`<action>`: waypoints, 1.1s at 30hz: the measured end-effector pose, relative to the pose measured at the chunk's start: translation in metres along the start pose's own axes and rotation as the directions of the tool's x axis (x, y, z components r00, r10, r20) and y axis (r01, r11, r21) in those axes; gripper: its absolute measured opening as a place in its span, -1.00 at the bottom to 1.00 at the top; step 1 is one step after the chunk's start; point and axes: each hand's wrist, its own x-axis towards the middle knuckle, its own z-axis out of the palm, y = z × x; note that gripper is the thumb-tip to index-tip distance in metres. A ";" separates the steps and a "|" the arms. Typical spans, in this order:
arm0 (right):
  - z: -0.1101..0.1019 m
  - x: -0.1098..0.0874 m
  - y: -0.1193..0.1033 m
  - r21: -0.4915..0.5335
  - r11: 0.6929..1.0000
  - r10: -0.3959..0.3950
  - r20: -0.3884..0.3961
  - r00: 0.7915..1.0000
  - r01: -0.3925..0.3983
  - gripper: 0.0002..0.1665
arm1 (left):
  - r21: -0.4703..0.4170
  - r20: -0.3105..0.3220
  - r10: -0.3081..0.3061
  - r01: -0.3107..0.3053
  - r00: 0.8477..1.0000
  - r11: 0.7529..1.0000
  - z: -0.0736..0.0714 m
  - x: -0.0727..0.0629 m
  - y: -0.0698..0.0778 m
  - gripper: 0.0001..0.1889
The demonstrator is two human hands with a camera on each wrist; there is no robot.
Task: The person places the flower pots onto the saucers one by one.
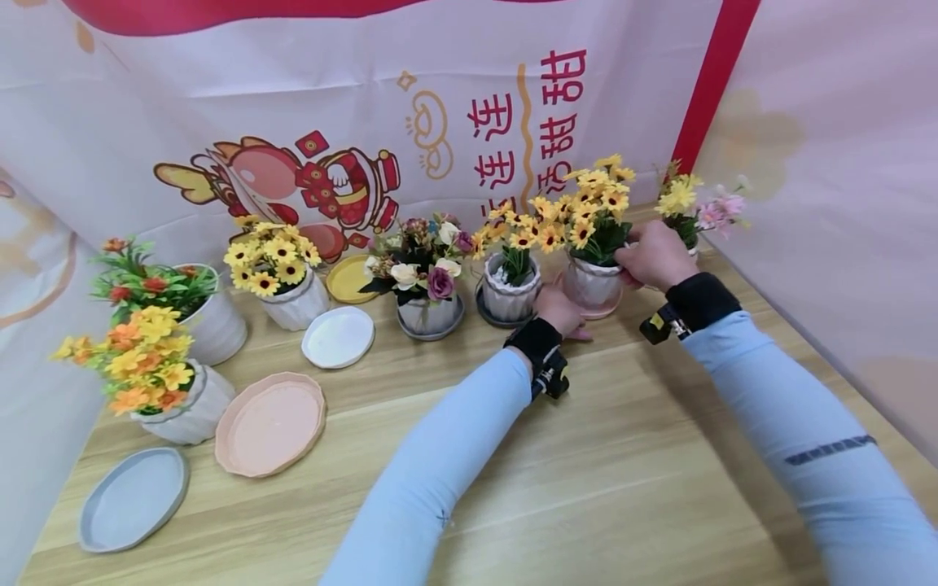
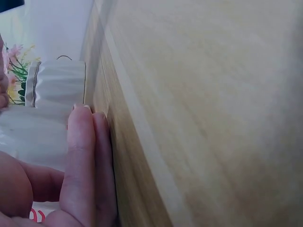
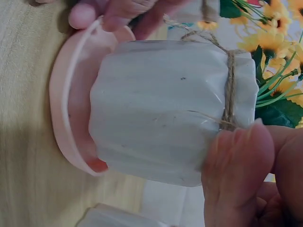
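My right hand [image 1: 659, 251] holds a white ribbed flowerpot [image 3: 156, 113] by its upper edge, where twine is tied round it. Yellow sunflower-like flowers [image 1: 597, 199] grow from this pot. The pot's base is within a round pink saucer [image 3: 59, 106], tilted a little against it in the right wrist view. My left hand [image 1: 560, 309] pinches the saucer's rim on the near left side, its fingers [image 2: 78, 156] low along the tabletop. Just left of it, another pot of yellow flowers [image 1: 506, 293] stands on a dark saucer.
Right of my right hand is a pot with yellow and pink flowers [image 1: 718, 213]. A mixed-flower pot [image 1: 428, 316] stands on a grey saucer. Leftward are several more pots and loose saucers: yellow [image 1: 344, 281], white [image 1: 339, 337], peach [image 1: 271, 423], blue-grey [image 1: 134, 498]. A printed cloth [image 1: 293, 65] hangs behind.
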 end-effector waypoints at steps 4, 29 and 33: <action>0.004 0.002 0.001 -0.036 0.999 0.008 0.024 1.000 -0.007 -0.80 | 0.145 -0.030 -0.383 0.384 0.923 0.912 -0.028 -0.030 0.070 -0.57; 0.011 0.021 0.010 0.065 0.997 0.022 0.099 0.995 -0.029 -0.80 | -0.196 0.092 -0.515 0.523 0.852 0.830 -0.035 -0.042 0.076 -0.69; 0.002 0.018 0.009 0.127 0.991 0.017 0.119 0.993 -0.032 -0.67 | -0.301 0.133 -0.490 0.507 0.861 0.808 -0.035 -0.043 0.077 -0.77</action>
